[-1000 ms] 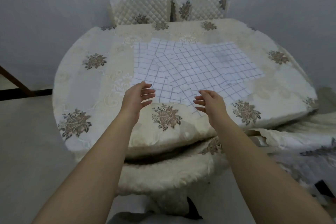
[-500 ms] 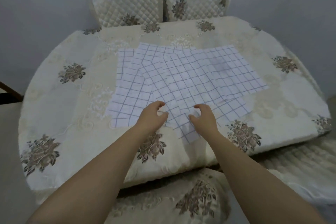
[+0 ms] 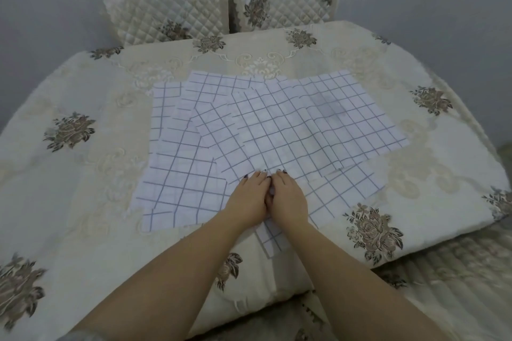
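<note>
Left hand point(image 3: 248, 198) and right hand point(image 3: 289, 199), flat and grasping nothing, press the near edge of the checked cloths point(image 3: 277, 124) (which extend away, widest left-right).

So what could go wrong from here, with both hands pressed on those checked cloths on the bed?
1. The checked cloths lie fanned and overlapping, so a pull from the left hand and right hand could drag several at once and skew the rest.
2. The nearest cloth reaches over the front edge of the bed, so it might slip off.
</note>
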{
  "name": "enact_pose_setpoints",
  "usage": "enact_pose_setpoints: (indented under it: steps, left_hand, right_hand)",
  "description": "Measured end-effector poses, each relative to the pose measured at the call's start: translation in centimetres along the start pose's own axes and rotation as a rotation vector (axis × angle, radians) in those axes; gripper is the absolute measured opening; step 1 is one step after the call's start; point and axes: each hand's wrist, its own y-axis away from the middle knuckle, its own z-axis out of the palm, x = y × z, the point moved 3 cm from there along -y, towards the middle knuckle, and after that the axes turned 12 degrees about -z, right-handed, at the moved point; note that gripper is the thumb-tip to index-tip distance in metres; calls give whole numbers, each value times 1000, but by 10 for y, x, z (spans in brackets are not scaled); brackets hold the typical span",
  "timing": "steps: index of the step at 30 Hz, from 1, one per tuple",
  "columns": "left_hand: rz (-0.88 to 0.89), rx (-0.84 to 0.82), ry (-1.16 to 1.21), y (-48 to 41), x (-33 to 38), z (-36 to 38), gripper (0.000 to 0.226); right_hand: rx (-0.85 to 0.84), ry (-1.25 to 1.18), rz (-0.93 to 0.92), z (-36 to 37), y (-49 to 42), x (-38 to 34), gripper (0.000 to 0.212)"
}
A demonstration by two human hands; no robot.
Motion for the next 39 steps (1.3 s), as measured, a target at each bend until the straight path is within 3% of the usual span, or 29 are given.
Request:
enact_pose_setpoints:
  steps: [3, 7, 14, 21, 28, 35, 39]
  left_hand:
    - [2, 53, -3, -6, -3, 6, 48]
    - [37, 200, -75, -11, 0, -5, 26]
    - [96, 251, 36, -8, 1, -14, 13]
    - [141, 231, 111, 8, 11, -29, 20]
    - [60, 165, 220, 28, 6, -45, 18]
    - [19, 113, 184, 46, -9, -50, 16]
    - [-8, 83, 176, 56, -15, -50, 18]
  right_hand:
    - [40, 20, 1, 0, 1, 0, 40]
    - [164, 58, -9, -5, 1, -3, 4]
    - [133, -129, -17, -18, 15, -3, 16]
    - [237, -297, 36, -37, 41, -11, 25]
    - [378, -451, 87, -75, 58, -23, 17]
    - [418, -619, 158, -107, 77, -13, 30]
    - [485, -651, 228, -124, 91, 4, 24]
